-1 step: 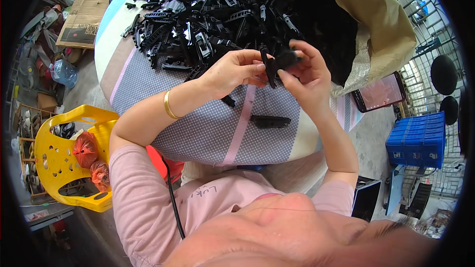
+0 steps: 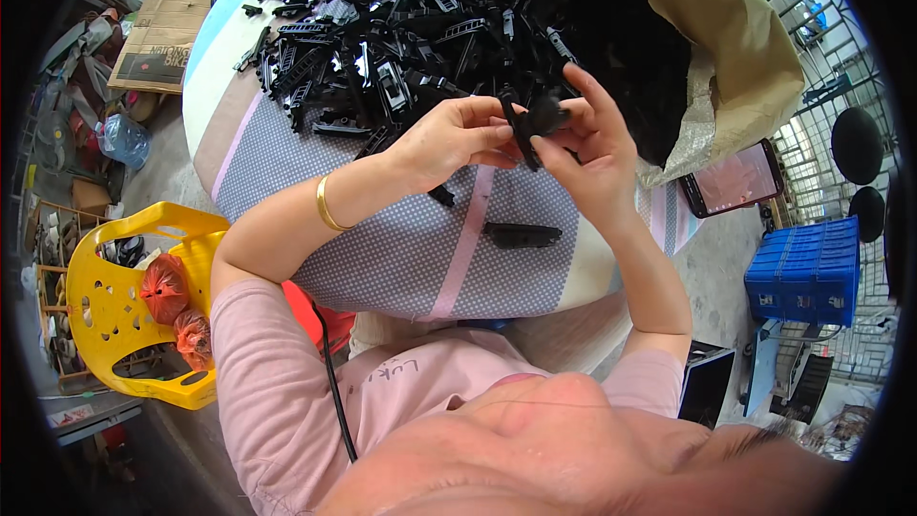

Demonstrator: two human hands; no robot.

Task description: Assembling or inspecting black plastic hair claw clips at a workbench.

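Note:
Both my hands are raised over the near side of the cloth-covered table, close to the pile of parts. My left hand (image 2: 449, 145) pinches a long, narrow black plastic part (image 2: 522, 139) between thumb and fingertips. Against that part, my right hand (image 2: 600, 153) grips a smaller dark piece (image 2: 546, 117) with the thumb and bent fingers, its index finger sticking up. Whether the two pieces are joined cannot be made out. Below the hands, a single black elongated part (image 2: 522, 235) lies flat on the cloth. Several similar black plastic parts (image 2: 382, 48) are heaped beyond my left hand.
A big tan sack (image 2: 745, 48) with dark contents stands open at the far right. Beside it lies a phone (image 2: 734, 178) at the table's edge. A yellow chair (image 2: 105, 258) holding red bags (image 2: 164, 289) is on the left; blue crates (image 2: 802, 268) stand on the right.
My right index finger has lifted and straightened, and the small dark piece has shifted slightly left, nearer the long part. My left hand stays in place.

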